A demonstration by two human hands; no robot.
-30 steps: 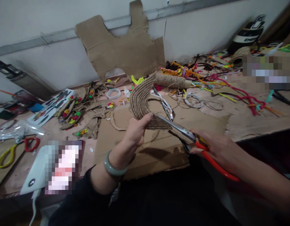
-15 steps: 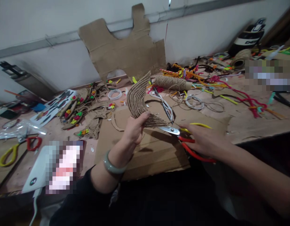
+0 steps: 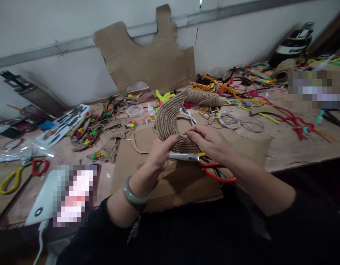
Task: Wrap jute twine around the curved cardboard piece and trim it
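Note:
My left hand [image 3: 160, 152] grips a crescent covered in rows of brown twine [image 3: 165, 116], its thumb lying on the lower part. My right hand [image 3: 211, 141] is closed in a pinch at the crescent's inner edge. Whether its fingertips hold the edge itself or a loose bit of twine is too small to tell. Just below both hands, scissors with red and yellow handles [image 3: 185, 157] lie on a cardboard sheet [image 3: 158, 191], partly hidden by the right hand and forearm.
Behind the crescent lie a twine spool [image 3: 204, 97] and a small glue bottle [image 3: 151, 112]. Decorated twine pieces [image 3: 88, 129] are heaped at left, near a second pair of scissors [image 3: 15, 180]. Colourful cords [image 3: 291, 114] spread right. Cut cardboard [image 3: 147, 60] leans on the wall.
My right hand has let go of the scissors, now lying on the cardboard, and has moved left to pinch at the crescent. The crescent has shifted slightly right and turned in my left hand.

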